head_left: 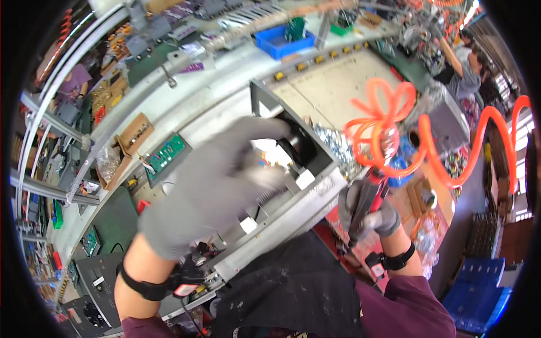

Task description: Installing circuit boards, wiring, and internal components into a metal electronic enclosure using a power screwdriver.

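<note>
A dark grey open metal case (329,164) lies in front of me on the workbench, with black and white parts and wires inside. My left hand (220,180), in a grey glove, is over the case and blurred by motion. Its thumb and upper fingers are apart, and I see nothing held between them. Right of the case, my gloved right hand (369,211) is wrapped round a red and black air screwdriver (373,188). An orange coiled air hose (428,149) runs from the tool's top up to the right.
A green circuit board (166,156) and a cardboard box of small parts (135,134) lie left of the case. Farther back stands a blue tray (276,49). Loose metal parts (338,147) lie beyond the case. Another person (468,73) is at the far right.
</note>
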Tool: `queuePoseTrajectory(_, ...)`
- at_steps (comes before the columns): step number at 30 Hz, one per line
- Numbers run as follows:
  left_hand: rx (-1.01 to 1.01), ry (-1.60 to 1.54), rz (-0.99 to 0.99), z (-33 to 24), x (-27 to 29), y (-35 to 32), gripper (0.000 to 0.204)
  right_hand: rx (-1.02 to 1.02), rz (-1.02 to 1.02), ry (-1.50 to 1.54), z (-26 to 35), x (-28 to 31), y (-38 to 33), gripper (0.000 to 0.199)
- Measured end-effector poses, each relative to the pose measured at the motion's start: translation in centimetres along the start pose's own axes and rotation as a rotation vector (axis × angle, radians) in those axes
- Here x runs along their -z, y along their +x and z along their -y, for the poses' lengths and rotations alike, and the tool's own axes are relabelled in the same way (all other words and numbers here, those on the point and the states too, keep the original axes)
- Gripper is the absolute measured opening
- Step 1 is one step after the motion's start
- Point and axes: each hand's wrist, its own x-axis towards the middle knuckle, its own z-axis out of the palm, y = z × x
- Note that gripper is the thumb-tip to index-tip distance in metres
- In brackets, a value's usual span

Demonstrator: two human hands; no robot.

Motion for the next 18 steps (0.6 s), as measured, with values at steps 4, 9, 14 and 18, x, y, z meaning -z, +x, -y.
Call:
queuePoseTrajectory(4, -0.756, 0.754, -0.314, -2.4, -3.5, 1.1, 0.054, -0.113, 0.09, -0.257, 1.7, -3.6, 1.4, 0.035)
queuePoseTrajectory(9, -0.792, 1.129, -0.248, -3.9, -3.3, 1.0, 0.019, -0.199, 0.131, -0.159, 2.1, -4.6, 1.7, 0.048)
queuePoseTrajectory(14, -0.677, 0.911, -0.547, -4.1, 2.1, 3.4, 0.014, -0.242, 0.123, -0.287, 2.3, -4.3, 0.7, 0.052)
queuePoseTrajectory(18, -0.55, 0.514, -0.114, -3.1, 2.4, 3.0, 0.041, -0.281, 0.24, -0.161, 1.9, -4.1, 0.3, 0.055)
